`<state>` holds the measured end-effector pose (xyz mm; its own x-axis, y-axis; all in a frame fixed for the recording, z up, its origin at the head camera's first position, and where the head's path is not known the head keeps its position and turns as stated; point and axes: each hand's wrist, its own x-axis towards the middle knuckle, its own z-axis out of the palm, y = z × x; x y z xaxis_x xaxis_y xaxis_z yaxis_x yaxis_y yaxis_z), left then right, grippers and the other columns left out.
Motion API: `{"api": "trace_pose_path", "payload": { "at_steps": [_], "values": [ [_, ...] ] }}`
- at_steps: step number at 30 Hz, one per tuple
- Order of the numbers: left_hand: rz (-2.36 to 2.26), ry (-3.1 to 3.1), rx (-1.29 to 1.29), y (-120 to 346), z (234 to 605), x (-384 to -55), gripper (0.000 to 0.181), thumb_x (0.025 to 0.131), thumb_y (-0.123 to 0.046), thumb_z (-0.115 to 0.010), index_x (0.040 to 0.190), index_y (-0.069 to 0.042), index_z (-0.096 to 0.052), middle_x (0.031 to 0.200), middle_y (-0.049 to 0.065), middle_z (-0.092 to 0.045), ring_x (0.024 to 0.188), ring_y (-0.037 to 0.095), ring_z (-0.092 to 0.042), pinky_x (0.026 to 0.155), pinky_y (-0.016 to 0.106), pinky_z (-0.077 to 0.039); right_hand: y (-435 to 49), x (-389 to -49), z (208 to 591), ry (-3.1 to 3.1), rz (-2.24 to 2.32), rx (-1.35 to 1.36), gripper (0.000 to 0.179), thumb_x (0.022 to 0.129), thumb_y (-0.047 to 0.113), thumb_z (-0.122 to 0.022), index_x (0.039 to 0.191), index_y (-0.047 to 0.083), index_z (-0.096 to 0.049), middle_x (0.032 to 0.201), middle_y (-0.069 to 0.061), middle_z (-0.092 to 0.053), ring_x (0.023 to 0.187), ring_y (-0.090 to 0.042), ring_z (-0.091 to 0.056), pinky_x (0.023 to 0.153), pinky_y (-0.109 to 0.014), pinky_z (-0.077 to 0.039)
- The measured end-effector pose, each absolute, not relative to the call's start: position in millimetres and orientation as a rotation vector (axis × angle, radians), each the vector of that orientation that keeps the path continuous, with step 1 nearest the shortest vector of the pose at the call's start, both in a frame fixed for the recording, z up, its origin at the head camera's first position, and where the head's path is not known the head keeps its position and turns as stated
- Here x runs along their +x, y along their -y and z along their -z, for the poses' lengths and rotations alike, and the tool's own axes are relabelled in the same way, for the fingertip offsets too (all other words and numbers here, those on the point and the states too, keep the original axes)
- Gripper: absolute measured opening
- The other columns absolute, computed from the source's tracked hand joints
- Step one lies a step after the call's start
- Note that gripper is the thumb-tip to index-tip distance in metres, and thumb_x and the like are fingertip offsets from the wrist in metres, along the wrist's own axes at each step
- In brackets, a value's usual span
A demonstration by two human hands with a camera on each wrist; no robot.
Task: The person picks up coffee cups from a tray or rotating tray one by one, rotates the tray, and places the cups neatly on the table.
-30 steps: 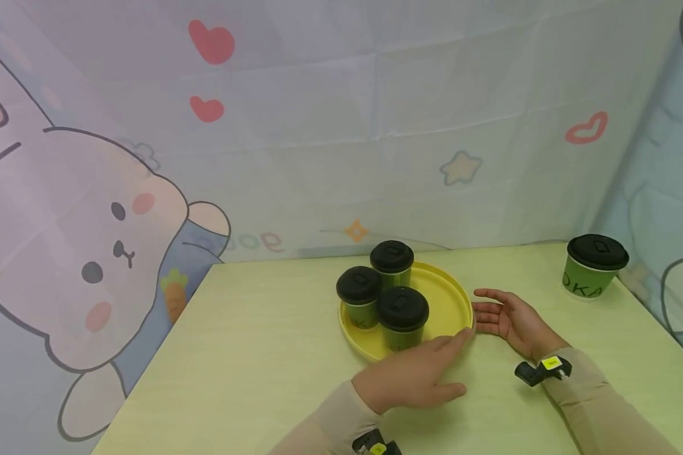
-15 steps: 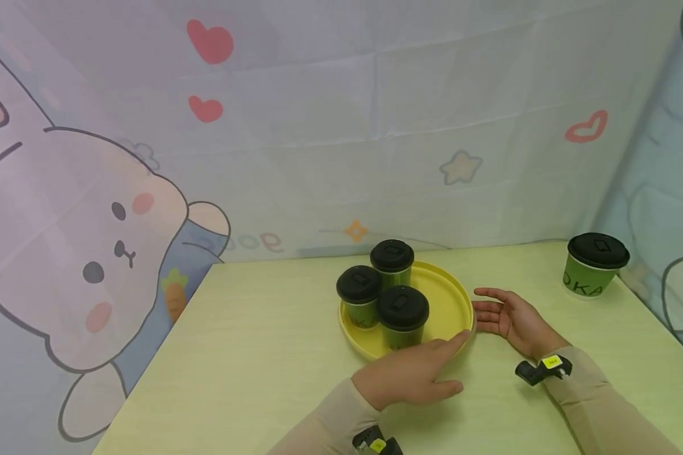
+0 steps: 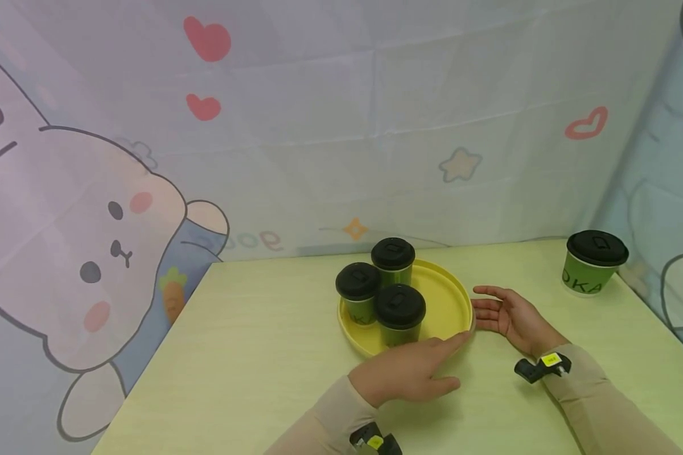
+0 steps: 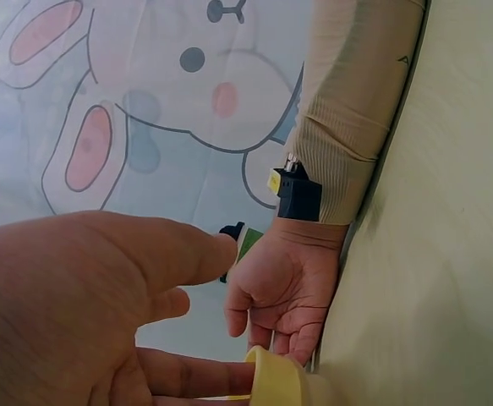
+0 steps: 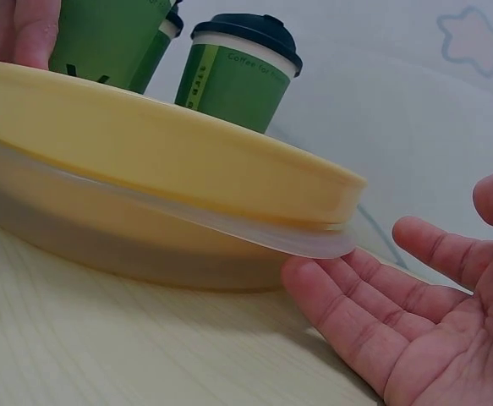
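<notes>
A round yellow tray bears three green paper cups with black lids: a front cup, a left cup and a back cup. Across the tray's near rim reaches my left hand, fingers extended and thumb apart. In the left wrist view its fingers go behind the yellow rim. My right hand is at the tray's right side, palm facing inward. Its fingertips touch a translucent edge below the yellow wall in the right wrist view. Neither hand grips a cup.
Another lidded green cup stands alone at the table's far right corner. A pale yellow table extends around the tray. Behind it hangs a cloth backdrop with a rabbit, hearts and a star.
Both hands stay almost in place at the tray. The front cup appears very slightly further left, and the whole head view has shifted a little.
</notes>
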<state>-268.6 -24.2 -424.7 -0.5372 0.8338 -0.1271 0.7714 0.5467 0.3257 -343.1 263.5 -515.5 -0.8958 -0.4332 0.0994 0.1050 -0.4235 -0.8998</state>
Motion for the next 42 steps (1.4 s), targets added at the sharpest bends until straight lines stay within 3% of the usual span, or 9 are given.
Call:
{"api": "trace_pose_path", "payload": {
  "at_steps": [6,11,15,19,21,24,29,35,42],
  "values": [
    [-0.365,-2.499,1.351,27.3,421.8,-271.7,0.067,0.105,-0.040,-0.052,0.163,-0.025,-0.021,0.142,-0.003,-0.058,0.114,0.002,-0.059,0.094,0.017,-0.047,-263.2,-342.8,515.2,-1.445,2.369,-0.463,0.043,0.114,0.026,-0.023,0.140,0.004,-0.049,0.121,-0.011,-0.069,0.109,-0.024,-0.069,0.093,-0.040,-0.056],
    [-0.355,-2.482,1.347,30.3,418.4,-273.5,0.062,0.106,-0.038,-0.052,0.160,-0.020,-0.030,0.145,-0.004,-0.055,0.123,0.001,-0.055,0.102,0.017,-0.043,-263.3,-343.1,514.7,-1.443,2.371,-0.453,0.042,0.114,0.026,-0.024,0.139,0.004,-0.050,0.121,-0.011,-0.069,0.109,-0.024,-0.070,0.093,-0.040,-0.056],
    [-0.391,-2.453,1.343,34.3,414.2,-275.9,0.061,0.105,-0.035,-0.055,0.160,-0.021,-0.032,0.141,-0.002,-0.059,0.121,0.003,-0.058,0.098,0.017,-0.045,-263.1,-342.9,514.6,-1.452,2.368,-0.459,0.042,0.114,0.026,-0.025,0.140,0.003,-0.048,0.121,-0.011,-0.069,0.109,-0.024,-0.069,0.093,-0.041,-0.056],
    [-0.426,-2.419,1.347,40.0,410.2,-278.8,0.061,0.104,-0.031,-0.057,0.159,-0.025,-0.033,0.113,-0.001,-0.071,0.098,0.003,-0.065,0.082,0.015,-0.048,-263.4,-343.2,515.3,-1.453,2.369,-0.466,0.043,0.114,0.026,-0.024,0.141,0.002,-0.047,0.121,-0.011,-0.069,0.109,-0.024,-0.069,0.093,-0.041,-0.056],
    [-0.423,-2.419,1.340,42.7,408.7,-279.8,0.060,0.104,-0.031,-0.057,0.159,-0.028,-0.033,0.098,-0.002,-0.070,0.086,0.003,-0.063,0.075,0.015,-0.047,-263.7,-343.4,515.8,-1.447,2.369,-0.466,0.043,0.114,0.026,-0.024,0.141,0.003,-0.048,0.121,-0.011,-0.069,0.109,-0.024,-0.069,0.093,-0.041,-0.056],
    [-0.416,-2.427,1.306,46.5,406.6,-280.9,0.060,0.104,-0.033,-0.056,0.159,-0.033,-0.032,0.089,-0.005,-0.068,0.078,0.002,-0.059,0.070,0.015,-0.046,-264.2,-343.7,516.5,-1.435,2.370,-0.463,0.043,0.114,0.027,-0.024,0.140,0.003,-0.049,0.121,-0.011,-0.069,0.110,-0.024,-0.069,0.093,-0.041,-0.056],
    [-0.409,-2.426,1.231,53.7,402.9,-282.7,0.059,0.103,-0.036,-0.058,0.157,-0.037,-0.035,0.108,-0.009,-0.071,0.088,-0.002,-0.061,0.074,0.016,-0.047,-264.2,-343.9,516.8,-1.431,2.371,-0.460,0.042,0.114,0.026,-0.025,0.140,0.004,-0.049,0.121,-0.011,-0.069,0.109,-0.025,-0.069,0.093,-0.041,-0.056],
    [-0.401,-2.412,1.110,61.4,397.6,-284.3,0.058,0.101,-0.038,-0.060,0.155,-0.042,-0.038,0.106,-0.009,-0.071,0.087,-0.001,-0.061,0.076,0.019,-0.048,-263.8,-343.8,516.4,-1.445,2.371,-0.454,0.041,0.114,0.026,-0.026,0.139,0.004,-0.050,0.120,-0.011,-0.070,0.108,-0.024,-0.070,0.092,-0.040,-0.056],
    [-0.328,-2.432,1.032,65.5,390.3,-283.1,0.052,0.100,-0.043,-0.060,0.151,-0.038,-0.047,0.106,-0.010,-0.071,0.099,0.002,-0.062,0.085,0.023,-0.048,-263.2,-343.6,515.5,-1.445,2.372,-0.427,0.041,0.114,0.025,-0.026,0.139,0.003,-0.050,0.118,-0.011,-0.070,0.107,-0.024,-0.070,0.092,-0.040,-0.056]
  ]
}}
